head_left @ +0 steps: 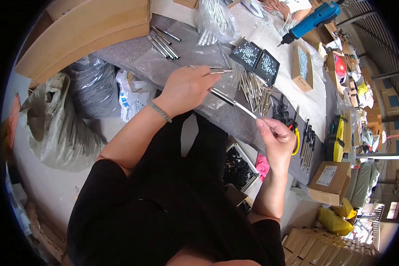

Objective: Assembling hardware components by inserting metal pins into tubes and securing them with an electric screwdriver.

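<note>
Two hands work above the worktop's (237,125) near edge: the left hand (184,88) curls round a dark tube (222,96) and some metal rods (221,71); the right hand (277,138) pinches the white rod (245,109) at the tube's end — probably joining or parting them; the next move seems to call for straight alignment.

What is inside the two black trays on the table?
Many small pale pieces are spread in both black trays, with dark patches of tray between them; anything directly beneath the pieces is covered.
</note>
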Motion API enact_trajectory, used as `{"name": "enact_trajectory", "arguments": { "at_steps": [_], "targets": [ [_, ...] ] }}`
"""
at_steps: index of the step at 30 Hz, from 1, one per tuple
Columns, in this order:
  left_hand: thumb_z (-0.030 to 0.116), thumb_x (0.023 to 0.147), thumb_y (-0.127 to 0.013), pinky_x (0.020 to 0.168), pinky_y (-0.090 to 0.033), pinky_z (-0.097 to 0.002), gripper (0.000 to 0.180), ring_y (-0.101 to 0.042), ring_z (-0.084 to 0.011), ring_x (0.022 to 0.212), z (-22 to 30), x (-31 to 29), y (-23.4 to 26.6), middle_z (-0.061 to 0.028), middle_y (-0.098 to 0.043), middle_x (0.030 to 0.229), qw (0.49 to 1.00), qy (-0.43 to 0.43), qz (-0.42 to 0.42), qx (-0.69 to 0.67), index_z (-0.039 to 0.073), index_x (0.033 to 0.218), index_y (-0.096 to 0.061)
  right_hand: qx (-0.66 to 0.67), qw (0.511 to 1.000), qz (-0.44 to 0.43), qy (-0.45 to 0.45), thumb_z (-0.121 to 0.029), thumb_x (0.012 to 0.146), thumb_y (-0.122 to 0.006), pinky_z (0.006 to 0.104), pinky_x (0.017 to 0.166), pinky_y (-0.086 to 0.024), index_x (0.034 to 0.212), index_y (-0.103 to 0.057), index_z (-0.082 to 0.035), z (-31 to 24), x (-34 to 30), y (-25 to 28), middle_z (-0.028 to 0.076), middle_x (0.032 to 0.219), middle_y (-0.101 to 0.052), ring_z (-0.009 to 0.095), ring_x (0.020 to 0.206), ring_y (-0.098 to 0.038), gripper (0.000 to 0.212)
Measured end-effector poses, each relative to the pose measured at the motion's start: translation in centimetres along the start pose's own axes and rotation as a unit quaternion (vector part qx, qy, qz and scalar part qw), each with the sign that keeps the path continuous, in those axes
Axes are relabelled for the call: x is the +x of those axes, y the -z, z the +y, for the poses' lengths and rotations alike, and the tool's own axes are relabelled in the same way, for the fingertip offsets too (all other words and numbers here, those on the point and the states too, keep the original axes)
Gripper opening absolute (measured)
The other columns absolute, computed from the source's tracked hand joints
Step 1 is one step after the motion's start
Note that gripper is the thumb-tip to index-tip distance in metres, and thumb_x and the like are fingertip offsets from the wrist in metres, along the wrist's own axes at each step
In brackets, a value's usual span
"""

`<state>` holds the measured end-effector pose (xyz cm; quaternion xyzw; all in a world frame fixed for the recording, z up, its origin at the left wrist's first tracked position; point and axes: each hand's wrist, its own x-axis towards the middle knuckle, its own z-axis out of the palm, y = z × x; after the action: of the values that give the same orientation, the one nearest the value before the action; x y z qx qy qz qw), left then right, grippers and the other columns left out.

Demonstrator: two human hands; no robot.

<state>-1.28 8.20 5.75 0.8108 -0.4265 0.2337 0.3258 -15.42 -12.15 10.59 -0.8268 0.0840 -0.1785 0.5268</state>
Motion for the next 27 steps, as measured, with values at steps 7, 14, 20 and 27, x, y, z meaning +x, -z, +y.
{"name": "enact_trajectory", "arguments": {
  "at_steps": [7,14,20,27],
  "targets": [
    [0.001,0.078,-0.062,0.058,-0.045,-0.0266,0.023,-0.057,-0.0143,0.068,1.3,0.9,0.3,-0.0034,-0.057,0.079,0.929,0.105,-0.098,-0.341,0.006,0.100,-0.060,-0.094,0.995,0.020,0.014,-0.009,0.080,-0.069,0.0186,0.048,-0.036,0.084,-0.068,0.001,1.3,0.5,-1.3,-0.003,0.064,-0.058,0.002,0.054,-0.044,0.012],
    [0.010,0.090,-0.055,0.079,-0.051,-0.0285,0.020,-0.061,-0.0146,0.087,0.0,-0.3,-3.8,-0.0097,-0.062,0.103,0.525,0.237,-0.003,-0.818,0.002,0.108,-0.058,0.025,0.996,0.079,0.036,-0.010,0.082,-0.068,0.0176,0.050,-0.035,0.092,-0.067,0.000,3.8,1.5,-4.1,-0.003,0.063,-0.056,0.002,0.055,-0.044,0.014],
    [0.013,0.091,-0.055,0.083,-0.049,-0.0291,0.023,-0.059,-0.0151,0.092,0.6,0.1,-6.7,-0.0088,-0.062,0.102,0.559,0.343,0.045,-0.753,0.002,0.111,-0.057,-0.228,0.973,-0.020,0.032,-0.016,0.082,-0.059,0.0353,0.065,-0.048,0.111,-0.055,-0.005,5.7,3.1,-5.7,0.014,0.081,-0.063,0.027,0.071,-0.061,0.032],
    [0.014,0.090,-0.057,0.081,-0.051,-0.0289,0.023,-0.060,-0.0140,0.090,1.5,0.1,-8.8,-0.0078,-0.063,0.098,0.623,0.385,-0.026,-0.681,0.000,0.108,-0.059,-0.151,0.980,-0.029,0.125,-0.005,0.074,-0.061,0.0391,0.082,-0.047,0.122,-0.044,-0.002,8.4,4.1,-5.8,0.019,0.102,-0.058,0.034,0.093,-0.059,0.051]
  ]
}}
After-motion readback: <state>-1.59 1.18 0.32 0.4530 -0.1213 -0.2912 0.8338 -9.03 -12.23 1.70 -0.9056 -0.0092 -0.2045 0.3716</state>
